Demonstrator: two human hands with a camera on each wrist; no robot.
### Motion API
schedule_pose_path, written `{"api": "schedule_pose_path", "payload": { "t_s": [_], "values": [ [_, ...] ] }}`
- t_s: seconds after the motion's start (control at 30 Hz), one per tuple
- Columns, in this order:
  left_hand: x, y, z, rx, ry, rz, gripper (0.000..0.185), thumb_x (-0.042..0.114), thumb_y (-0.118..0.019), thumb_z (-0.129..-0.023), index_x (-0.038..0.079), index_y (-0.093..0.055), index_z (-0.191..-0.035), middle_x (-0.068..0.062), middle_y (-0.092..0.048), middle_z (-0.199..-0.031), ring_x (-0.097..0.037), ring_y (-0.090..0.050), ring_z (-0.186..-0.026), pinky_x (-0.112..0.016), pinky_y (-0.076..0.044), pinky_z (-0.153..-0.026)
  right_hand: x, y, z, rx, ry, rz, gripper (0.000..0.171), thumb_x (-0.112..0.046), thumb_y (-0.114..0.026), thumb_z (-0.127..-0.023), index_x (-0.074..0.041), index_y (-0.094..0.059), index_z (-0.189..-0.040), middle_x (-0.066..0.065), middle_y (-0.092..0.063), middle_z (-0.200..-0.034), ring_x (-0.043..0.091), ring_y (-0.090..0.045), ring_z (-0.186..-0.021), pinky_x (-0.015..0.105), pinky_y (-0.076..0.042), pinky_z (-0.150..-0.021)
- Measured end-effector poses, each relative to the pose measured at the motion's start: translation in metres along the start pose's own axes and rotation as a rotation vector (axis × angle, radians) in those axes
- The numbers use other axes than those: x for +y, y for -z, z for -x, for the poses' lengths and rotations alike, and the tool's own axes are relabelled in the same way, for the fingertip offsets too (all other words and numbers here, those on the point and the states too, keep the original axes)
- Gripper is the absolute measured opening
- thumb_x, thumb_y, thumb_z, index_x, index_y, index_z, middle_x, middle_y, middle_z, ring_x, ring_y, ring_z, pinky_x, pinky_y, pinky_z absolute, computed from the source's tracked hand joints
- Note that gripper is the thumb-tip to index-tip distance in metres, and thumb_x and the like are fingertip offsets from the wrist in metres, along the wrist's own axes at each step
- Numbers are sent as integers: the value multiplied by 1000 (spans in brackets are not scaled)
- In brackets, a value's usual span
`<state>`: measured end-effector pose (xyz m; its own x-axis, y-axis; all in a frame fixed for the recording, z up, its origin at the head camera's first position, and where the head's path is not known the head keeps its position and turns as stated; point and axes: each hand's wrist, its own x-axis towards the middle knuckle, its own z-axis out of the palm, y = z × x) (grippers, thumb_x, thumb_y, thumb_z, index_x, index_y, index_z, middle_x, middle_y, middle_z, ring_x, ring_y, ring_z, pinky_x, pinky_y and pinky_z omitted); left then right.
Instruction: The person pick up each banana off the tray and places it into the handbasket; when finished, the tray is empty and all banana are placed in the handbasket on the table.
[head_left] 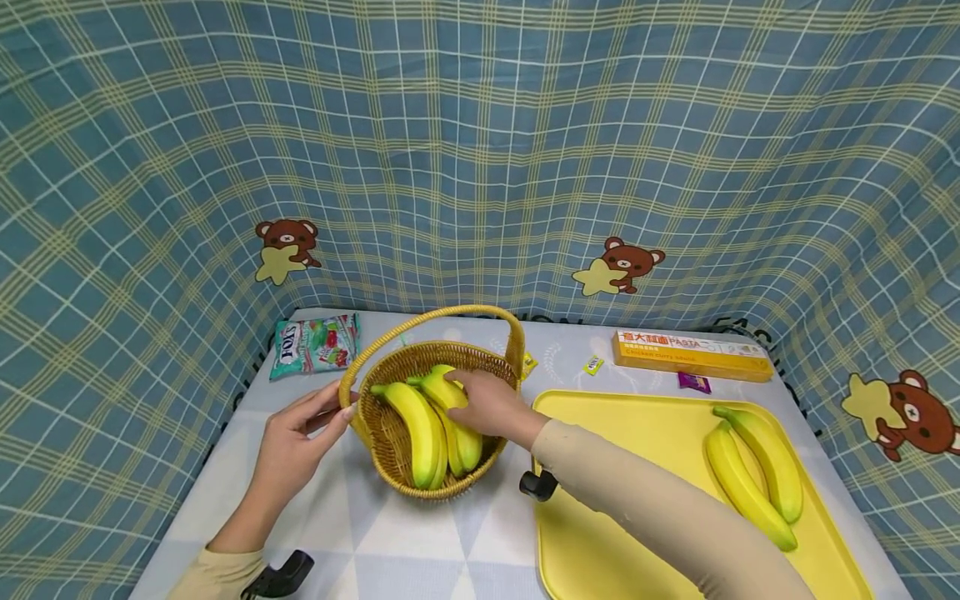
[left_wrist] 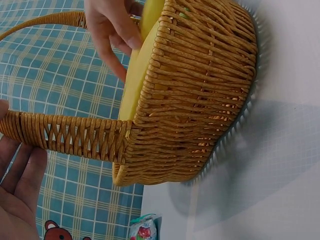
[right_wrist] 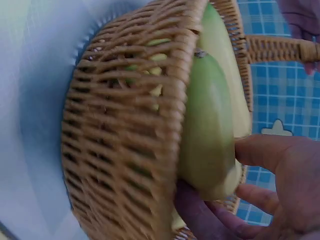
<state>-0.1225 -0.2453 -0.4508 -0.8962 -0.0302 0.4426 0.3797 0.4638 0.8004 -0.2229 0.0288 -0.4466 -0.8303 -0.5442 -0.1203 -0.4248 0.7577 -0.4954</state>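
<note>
The tray [head_left: 600, 533] lay at the right, bearing two bananas [head_left: 753, 475]. The single basket [head_left: 427, 417] stood just left of it, holding a bunch [head_left: 431, 421] of about three bananas; the exact count was obscured. The right hand [head_left: 491, 406] curled round that bunch inside the basket, apparently seating it. The left hand [head_left: 296, 442], fingers straight, touched the handle base, likely steadying the basket.

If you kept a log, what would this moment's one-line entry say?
right hand: grips bananas in wicker basket | left hand: touches basket handle | yellow tray: two more bananas
</note>
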Motion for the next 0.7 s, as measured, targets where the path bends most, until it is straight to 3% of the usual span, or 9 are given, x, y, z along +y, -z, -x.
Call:
{"api": "schedule_pose_path", "payload": {
  "t_s": [0.13,0.5,0.7],
  "values": [
    [0,0,1,3,-6,3,44,-3,-71,-94,7,-66,-136,-10,-73,-115,1,-64,-104,-13,-56,-85,-6,-8,-4,-15,-4,13,63,-36,-71,-97,-15,-48,-152,12,-59,-142,31,-53,-133,43,-49,-106],
    [-1,-2,4,9,-9,2,43,-2,-71,-94,7,-66,-135,-10,-72,-115,1,-64,-104,-14,-56,-85,-5,-7,3,-22,20,-9,66,-37,-71,-97,-17,-45,-154,11,-61,-140,29,-53,-132,43,-50,-105],
    [0,-3,7,12,-10,6,43,-3,-71,-93,7,-66,-135,-11,-72,-116,1,-64,-104,-14,-56,-85,9,-4,20,30,48,-73,60,-34,-69,-99,-21,-47,-153,11,-60,-139,25,-61,-120,39,-56,-90]
  ]
}}
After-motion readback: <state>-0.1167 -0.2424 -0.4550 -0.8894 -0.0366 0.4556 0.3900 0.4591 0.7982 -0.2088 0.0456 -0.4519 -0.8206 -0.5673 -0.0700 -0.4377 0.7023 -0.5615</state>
